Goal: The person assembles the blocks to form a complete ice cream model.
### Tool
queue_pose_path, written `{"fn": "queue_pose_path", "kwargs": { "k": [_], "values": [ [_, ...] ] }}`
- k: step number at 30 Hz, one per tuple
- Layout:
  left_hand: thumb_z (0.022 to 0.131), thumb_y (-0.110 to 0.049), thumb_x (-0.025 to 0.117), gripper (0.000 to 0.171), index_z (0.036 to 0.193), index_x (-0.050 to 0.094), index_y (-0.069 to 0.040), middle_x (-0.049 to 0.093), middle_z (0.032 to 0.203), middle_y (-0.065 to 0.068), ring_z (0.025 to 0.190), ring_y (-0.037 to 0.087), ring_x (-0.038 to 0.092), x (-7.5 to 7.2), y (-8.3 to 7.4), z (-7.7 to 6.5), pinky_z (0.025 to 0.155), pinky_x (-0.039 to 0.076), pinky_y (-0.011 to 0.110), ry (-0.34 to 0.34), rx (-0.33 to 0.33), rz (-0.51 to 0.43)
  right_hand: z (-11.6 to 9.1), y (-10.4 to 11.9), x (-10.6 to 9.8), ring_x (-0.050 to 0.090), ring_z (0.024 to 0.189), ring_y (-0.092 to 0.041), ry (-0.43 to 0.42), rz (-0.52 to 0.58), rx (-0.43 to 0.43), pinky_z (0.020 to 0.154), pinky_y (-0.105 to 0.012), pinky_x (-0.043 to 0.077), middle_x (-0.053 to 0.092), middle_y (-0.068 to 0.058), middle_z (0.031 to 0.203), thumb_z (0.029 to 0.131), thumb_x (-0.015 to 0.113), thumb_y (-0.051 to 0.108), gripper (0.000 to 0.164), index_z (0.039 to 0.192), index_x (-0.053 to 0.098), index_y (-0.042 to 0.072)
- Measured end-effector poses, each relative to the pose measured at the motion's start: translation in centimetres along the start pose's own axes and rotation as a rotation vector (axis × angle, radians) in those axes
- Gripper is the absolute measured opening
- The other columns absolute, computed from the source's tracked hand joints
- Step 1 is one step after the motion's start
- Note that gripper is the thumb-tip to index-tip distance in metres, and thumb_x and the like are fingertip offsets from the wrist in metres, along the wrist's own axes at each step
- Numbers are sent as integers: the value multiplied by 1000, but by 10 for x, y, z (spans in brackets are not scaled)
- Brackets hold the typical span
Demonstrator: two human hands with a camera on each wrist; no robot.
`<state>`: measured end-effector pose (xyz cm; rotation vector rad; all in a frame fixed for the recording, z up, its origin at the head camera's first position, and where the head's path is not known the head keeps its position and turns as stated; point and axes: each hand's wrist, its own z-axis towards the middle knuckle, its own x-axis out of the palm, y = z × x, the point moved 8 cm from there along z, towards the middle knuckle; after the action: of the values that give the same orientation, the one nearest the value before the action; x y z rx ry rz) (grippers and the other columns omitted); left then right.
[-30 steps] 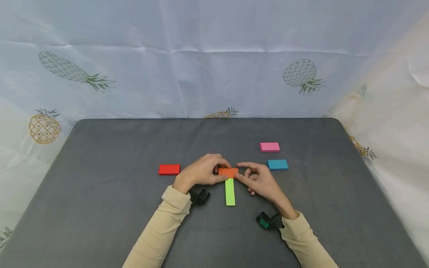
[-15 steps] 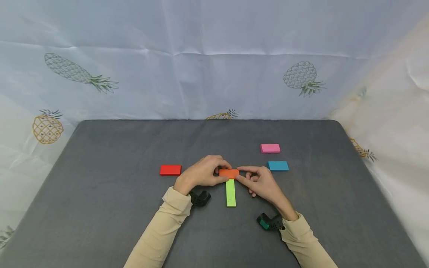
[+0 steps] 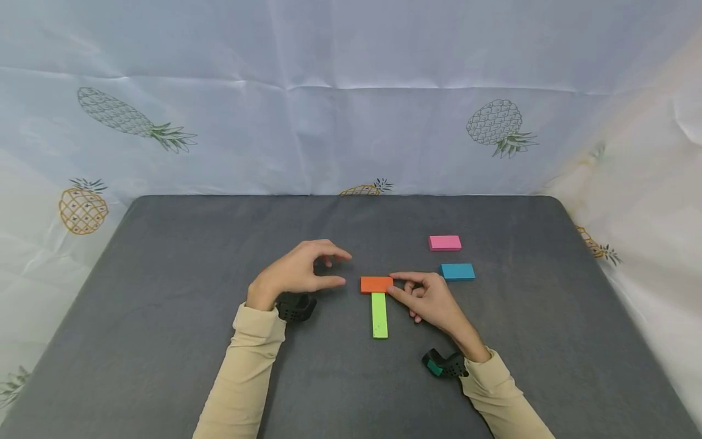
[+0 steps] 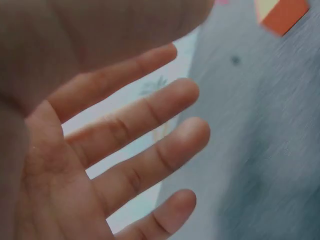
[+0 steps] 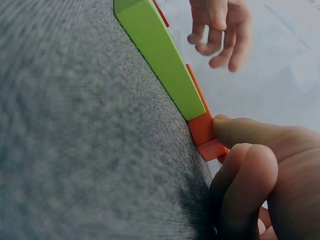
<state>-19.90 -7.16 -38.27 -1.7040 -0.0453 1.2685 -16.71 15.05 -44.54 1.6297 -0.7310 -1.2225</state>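
Observation:
An orange block (image 3: 376,285) lies crosswise against the far end of a lime-green block (image 3: 379,316), the two forming a T on the table. My right hand (image 3: 429,296) pinches the orange block's right end between thumb and index finger; in the right wrist view the thumb (image 5: 245,131) presses its near side. To the left of the orange block, my left hand (image 3: 298,266) hovers with thumb and fingers spread and nothing between them. In the left wrist view its fingers (image 4: 165,150) are apart. A red block (image 5: 161,12) shows only as a sliver in the right wrist view.
A blue block (image 3: 457,272) lies just beyond my right hand, with a pink block (image 3: 445,243) farther back. The grey table (image 3: 164,341) ends at a pineapple-print curtain (image 3: 384,134). Black cameras are strapped to both wrists.
My left hand has let go of the orange block and moved left, now covering the spot of the red block in the head view. The right hand stays at the orange block.

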Motion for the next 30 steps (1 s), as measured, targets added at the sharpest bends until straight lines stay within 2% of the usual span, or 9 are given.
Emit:
{"fn": "queue_pose_path", "kwargs": {
  "k": [3,6,14,25,30],
  "values": [
    [90,-18,79,41,128,70,-5,70,122,13,99,27,64,-13,8,-10,82,54,43,-40,-28,-3,0,-1,0,48,39,-8,-3,-5,0,41,-27,46,52,-6,64,94,76,22,36,125,72,4],
    [90,-16,79,40,127,70,-4,69,122,14,100,29,64,-25,18,-20,86,54,46,-68,-68,-17,0,-1,0,48,39,-8,-5,-9,-2,41,-26,46,52,-6,63,94,76,22,36,124,72,4],
    [91,-15,77,37,126,70,-3,69,123,15,102,29,64,-45,39,-45,91,52,45,-92,-171,-22,-1,0,-1,48,39,-6,-6,-7,-13,40,-26,45,52,-5,63,94,76,21,36,125,71,3],
    [89,-17,79,36,122,73,-3,70,122,16,101,25,60,-52,54,-60,89,51,43,-83,-247,-19,-1,-1,0,48,39,-7,-3,-7,-1,41,-26,46,52,-5,62,94,76,23,37,125,71,4],
    [87,-21,81,37,121,75,-6,70,122,14,105,27,59,-51,60,-64,91,51,42,-63,-326,-30,-1,-1,-1,48,39,-6,-8,-7,-2,41,-26,46,52,-4,62,94,76,21,37,125,71,2]
  ]
}}
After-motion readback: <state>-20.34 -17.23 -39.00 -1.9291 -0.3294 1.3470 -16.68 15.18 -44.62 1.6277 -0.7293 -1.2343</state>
